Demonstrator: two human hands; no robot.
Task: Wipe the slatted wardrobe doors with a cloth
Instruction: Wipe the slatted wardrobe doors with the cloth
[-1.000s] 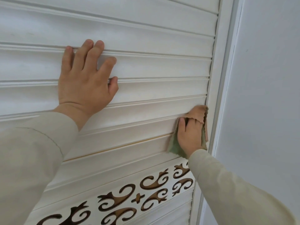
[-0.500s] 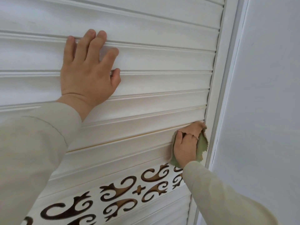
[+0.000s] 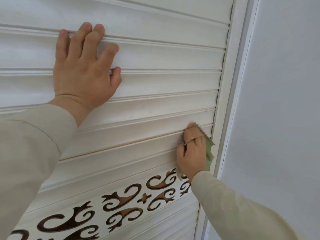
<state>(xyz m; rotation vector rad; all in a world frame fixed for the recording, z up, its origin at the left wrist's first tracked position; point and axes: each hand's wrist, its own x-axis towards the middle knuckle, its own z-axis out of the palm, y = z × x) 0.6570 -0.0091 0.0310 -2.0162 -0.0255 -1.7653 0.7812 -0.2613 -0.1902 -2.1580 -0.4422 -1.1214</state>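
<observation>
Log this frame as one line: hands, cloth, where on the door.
left hand flat on upper slats | right hand presses cloth on slat by right door frame | above carved panel

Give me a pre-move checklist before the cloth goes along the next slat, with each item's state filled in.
1. Cloth in hand: ok. The right hand grips it, with green fabric showing at the hand's right edge.
2. Cloth against the door: ok. It is pressed to the slatted door at the slats' right end, beside the door frame.
3. Door steadied: ok. The left hand lies flat on the upper slats, fingers spread.
4. Path leftward along the slat: ok. Nothing lies on it.
5. Slat already clean: cannot tell. A yellowish line shows in the groove left of the cloth.
6. Carved panel below wiped: cannot tell.
</observation>
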